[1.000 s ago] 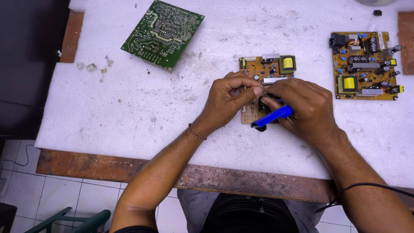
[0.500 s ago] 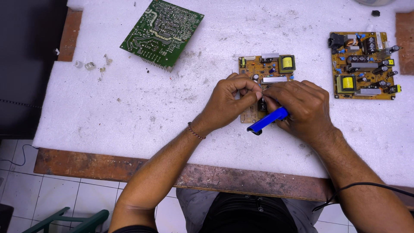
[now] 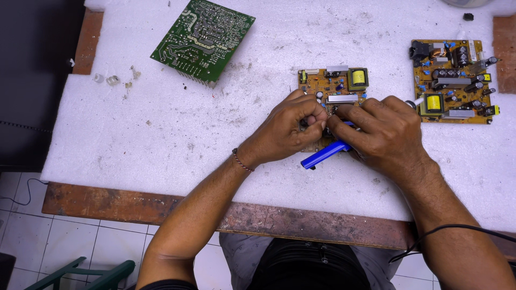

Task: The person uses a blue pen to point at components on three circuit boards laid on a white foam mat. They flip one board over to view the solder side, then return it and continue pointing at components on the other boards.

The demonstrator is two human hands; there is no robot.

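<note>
1. Head view, looking down: both hands meet over a small orange circuit board [image 3: 333, 86] lying flat on the white foam tabletop [image 3: 161, 129].
2. Left hand [image 3: 285, 129]: fingers curled in, thumb and forefinger tips pressed together on sth tiny at the board's lower edge; the item itself is too small to tell.
3. Right hand [image 3: 384, 131]: fingers closed round a blue-handled tool [image 3: 324, 154]. Handle sticks out below-left of the hand, pointing back toward the person; its tip is hidden under the fingers.
4. Fingertips of both hands touch or nearly touch, right at the middle of the board. Lower half of the board is covered by them; upper half shows a yellow coil part and small bits.
5. Right of the right hand, apart from it: a second orange board [image 3: 451, 80], larger, w/ yellow coil and black parts.
6. Up-left of the left hand, well apart: green board [image 3: 203, 40], solder side up, lying at an angle.
7. Far left of the left hand, near the foam edge: a few small clear scraps [image 3: 110, 80].
8. Black cable [image 3: 451, 231] crosses the right forearm near the tabletop's front edge.
</note>
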